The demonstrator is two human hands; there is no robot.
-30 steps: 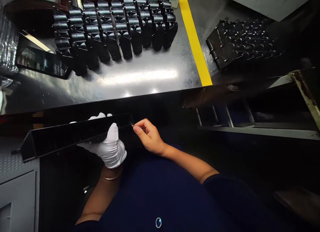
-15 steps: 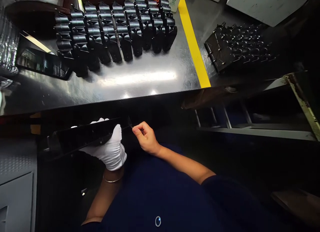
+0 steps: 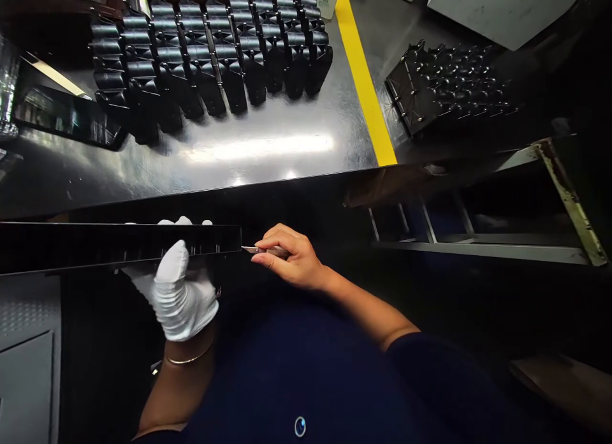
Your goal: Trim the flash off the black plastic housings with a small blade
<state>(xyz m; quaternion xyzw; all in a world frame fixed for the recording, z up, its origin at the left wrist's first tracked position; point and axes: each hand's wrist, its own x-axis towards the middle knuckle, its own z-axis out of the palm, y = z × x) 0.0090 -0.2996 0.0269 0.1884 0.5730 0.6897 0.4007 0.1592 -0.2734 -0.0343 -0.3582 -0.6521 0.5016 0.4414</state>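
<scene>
My left hand (image 3: 179, 297), in a white glove, is closed around a long black panel-like part (image 3: 109, 245), thumb on the near side and fingertips over the far edge. The part lies nearly level and runs out of view at the left. My bare right hand (image 3: 296, 256) pinches a small craft knife (image 3: 273, 251). Its short pointed blade reaches left to the part's right end; whether it touches cannot be made out. Most of the knife's handle is hidden in my fingers.
Rows of black moulded parts (image 3: 210, 55) stand on the metal table (image 3: 268, 154), beyond its front edge. A yellow stripe (image 3: 366, 80) separates them from another black stack (image 3: 449, 83). A metal frame (image 3: 478, 252) is at the right, a grey cabinet (image 3: 29, 355) at lower left.
The long part has turned to lie nearly level and extends further left, with my left hand shifted left. My right hand has turned, and the knife's blade now points at the part's end.
</scene>
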